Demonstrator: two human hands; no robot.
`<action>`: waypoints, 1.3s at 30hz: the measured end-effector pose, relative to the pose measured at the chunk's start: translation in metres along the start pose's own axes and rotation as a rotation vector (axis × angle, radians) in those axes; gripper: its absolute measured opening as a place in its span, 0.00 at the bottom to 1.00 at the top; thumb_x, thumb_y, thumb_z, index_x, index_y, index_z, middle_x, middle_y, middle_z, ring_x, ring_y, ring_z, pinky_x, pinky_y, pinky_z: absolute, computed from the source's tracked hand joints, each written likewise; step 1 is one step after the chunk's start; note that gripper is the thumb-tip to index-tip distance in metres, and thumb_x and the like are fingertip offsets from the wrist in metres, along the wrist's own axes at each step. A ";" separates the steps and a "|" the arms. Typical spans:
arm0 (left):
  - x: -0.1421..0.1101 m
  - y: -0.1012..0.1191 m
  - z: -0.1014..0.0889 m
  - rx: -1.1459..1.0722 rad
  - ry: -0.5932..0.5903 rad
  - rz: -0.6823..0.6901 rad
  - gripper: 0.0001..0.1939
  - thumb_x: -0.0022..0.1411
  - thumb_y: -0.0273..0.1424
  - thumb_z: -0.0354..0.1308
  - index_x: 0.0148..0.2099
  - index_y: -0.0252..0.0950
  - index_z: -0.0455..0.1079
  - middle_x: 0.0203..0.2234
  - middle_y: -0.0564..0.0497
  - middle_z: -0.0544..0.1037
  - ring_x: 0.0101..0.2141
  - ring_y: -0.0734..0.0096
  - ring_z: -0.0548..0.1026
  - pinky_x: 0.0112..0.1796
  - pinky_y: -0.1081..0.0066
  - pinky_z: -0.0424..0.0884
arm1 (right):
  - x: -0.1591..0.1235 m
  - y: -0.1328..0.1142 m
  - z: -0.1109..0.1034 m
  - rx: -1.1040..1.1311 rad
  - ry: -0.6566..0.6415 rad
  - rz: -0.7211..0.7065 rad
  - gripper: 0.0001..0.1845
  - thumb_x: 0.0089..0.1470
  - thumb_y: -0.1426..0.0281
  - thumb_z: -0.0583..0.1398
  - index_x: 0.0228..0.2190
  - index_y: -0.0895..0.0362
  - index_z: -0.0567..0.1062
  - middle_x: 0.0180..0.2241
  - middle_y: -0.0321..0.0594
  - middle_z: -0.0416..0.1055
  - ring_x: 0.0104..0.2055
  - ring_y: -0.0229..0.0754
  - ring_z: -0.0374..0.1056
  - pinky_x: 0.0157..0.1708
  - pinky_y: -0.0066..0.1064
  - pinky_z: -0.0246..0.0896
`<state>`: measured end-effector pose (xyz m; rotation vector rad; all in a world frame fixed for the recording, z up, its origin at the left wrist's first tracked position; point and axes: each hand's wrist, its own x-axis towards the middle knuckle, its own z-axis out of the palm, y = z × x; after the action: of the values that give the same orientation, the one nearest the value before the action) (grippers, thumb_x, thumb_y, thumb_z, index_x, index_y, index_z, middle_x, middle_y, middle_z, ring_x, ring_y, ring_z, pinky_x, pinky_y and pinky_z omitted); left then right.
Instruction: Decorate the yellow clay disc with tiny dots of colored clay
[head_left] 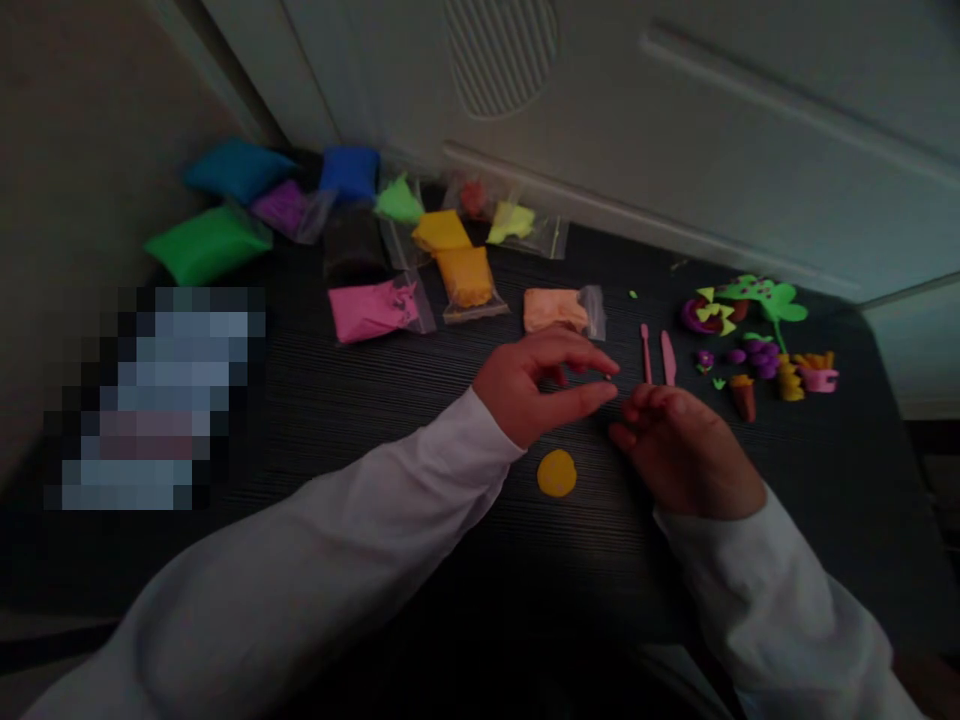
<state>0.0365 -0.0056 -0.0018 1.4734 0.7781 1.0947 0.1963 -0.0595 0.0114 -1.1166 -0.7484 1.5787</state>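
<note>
My left hand (536,385) hovers over the dark table (360,420), thumb and forefinger pinched on a tiny bit of something at their tips. My right hand (679,445) lies just to its right, fingers curled inward; what they hold, if anything, is hidden. A flat orange clay disc (556,472) rests on the table just below and between the two hands. Two pink modelling tools (657,356) lie side by side just beyond my right hand's fingers. A peach clay bag (562,309) sits just beyond my left hand.
Several bags of coloured clay lie along the back: green (206,243), teal (238,168), blue (349,171), pink (379,308), orange (465,277), yellow (517,225). Small finished clay figures (754,335) stand at the right. A white wall panel (675,130) runs behind. A blurred patch (154,400) covers the left.
</note>
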 end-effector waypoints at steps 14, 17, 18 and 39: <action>-0.008 0.005 0.001 0.620 0.048 0.401 0.05 0.46 0.32 0.58 0.30 0.42 0.73 0.37 0.51 0.72 0.40 0.72 0.66 0.38 0.69 0.65 | -0.004 0.011 0.009 -0.028 0.029 -0.001 0.04 0.43 0.69 0.60 0.25 0.54 0.75 0.24 0.34 0.66 0.23 0.30 0.59 0.23 0.25 0.54; -0.008 0.003 0.000 0.673 0.101 0.482 0.07 0.46 0.32 0.58 0.32 0.42 0.72 0.37 0.51 0.72 0.40 0.72 0.66 0.40 0.67 0.64 | -0.005 0.011 0.010 -0.054 0.026 -0.016 0.06 0.44 0.69 0.59 0.28 0.54 0.75 0.25 0.34 0.67 0.24 0.30 0.60 0.23 0.26 0.54; -0.008 0.003 0.000 0.679 0.112 0.504 0.07 0.46 0.31 0.58 0.32 0.43 0.72 0.37 0.51 0.72 0.40 0.72 0.66 0.40 0.67 0.64 | -0.005 0.011 0.011 -0.056 0.031 -0.011 0.07 0.43 0.69 0.59 0.29 0.54 0.75 0.25 0.34 0.67 0.24 0.30 0.60 0.23 0.26 0.54; 0.013 -0.009 -0.008 -0.073 0.264 -0.254 0.12 0.49 0.38 0.52 0.28 0.34 0.69 0.26 0.53 0.73 0.29 0.78 0.70 0.27 0.77 0.64 | -0.020 0.005 0.016 -0.914 -0.154 -0.428 0.05 0.44 0.73 0.59 0.28 0.55 0.72 0.33 0.39 0.67 0.38 0.38 0.64 0.39 0.33 0.60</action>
<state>0.0348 0.0103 -0.0077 1.1454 1.0674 1.1214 0.1806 -0.0785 0.0189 -1.3322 -1.7855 0.9463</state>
